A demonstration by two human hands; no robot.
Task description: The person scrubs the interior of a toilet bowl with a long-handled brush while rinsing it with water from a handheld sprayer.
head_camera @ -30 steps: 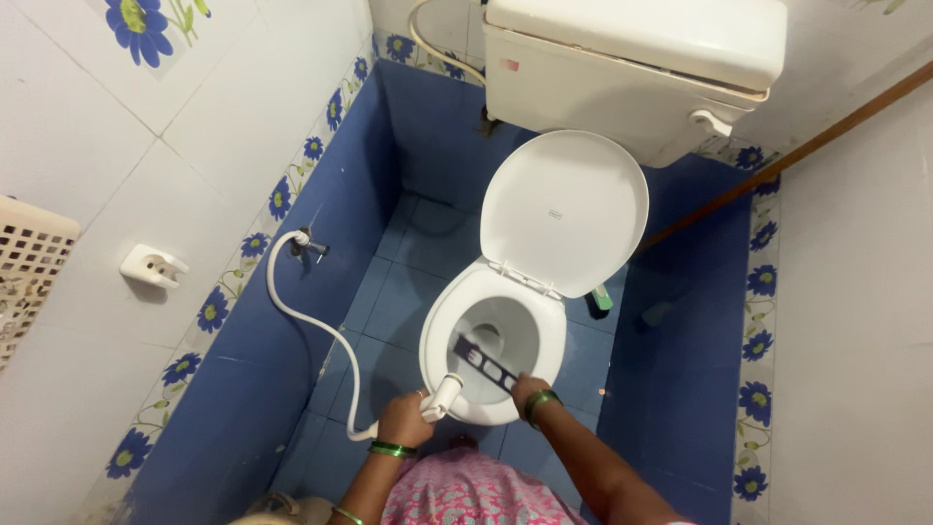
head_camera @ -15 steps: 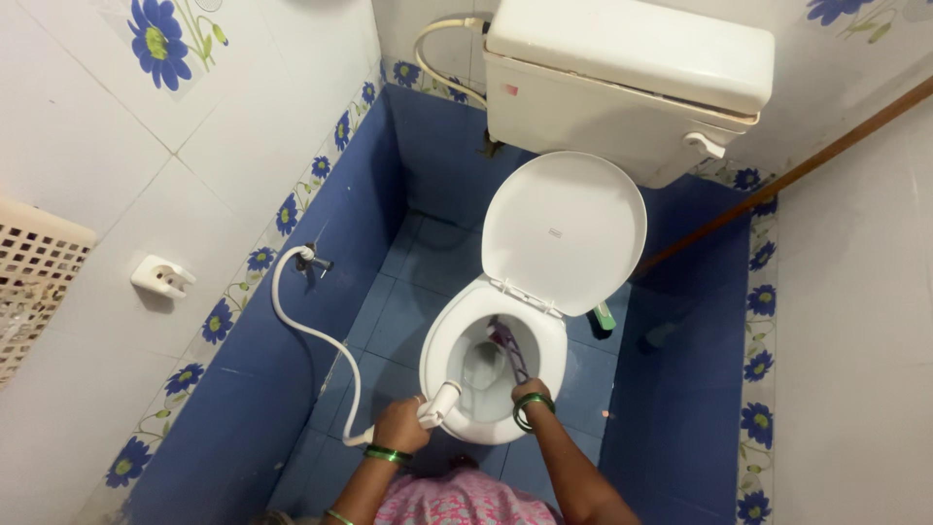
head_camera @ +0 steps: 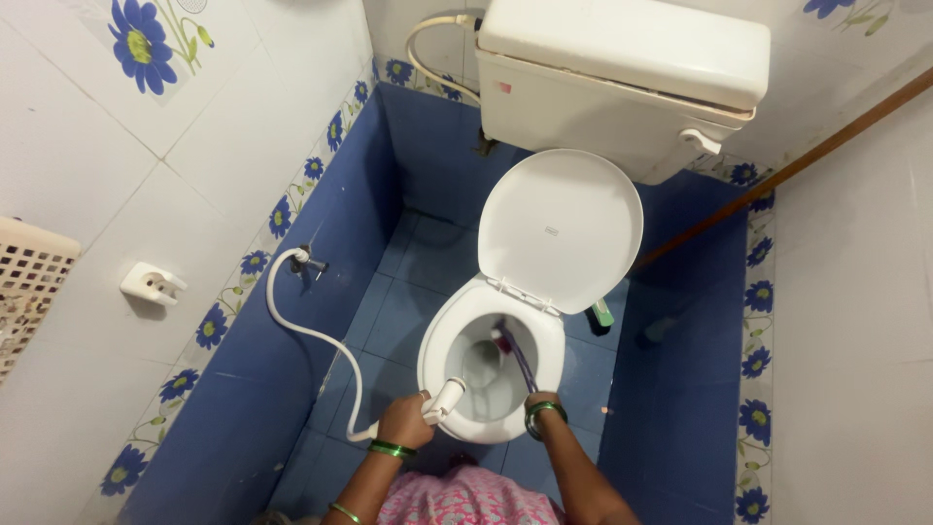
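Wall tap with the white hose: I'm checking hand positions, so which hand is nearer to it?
Left. The left hand holds the spray head below the wall tap; the right hand is across the toilet bowl.

White cistern (head_camera: 622, 73) with a flush lever (head_camera: 702, 139) against the back wall, fed by a cream pipe (head_camera: 428, 44) looping in from the left. On the left wall, white tiles with blue flowers (head_camera: 146, 44), a small white wall bracket (head_camera: 151, 284), a cream lattice basket (head_camera: 27, 292) at the frame's edge, and a metal tap (head_camera: 309, 259) low on the blue tiling. Blue tiled floor (head_camera: 432, 258), with a green object (head_camera: 603, 313) just beside the pan, and a brown rod (head_camera: 787, 160) slanting along the right wall.
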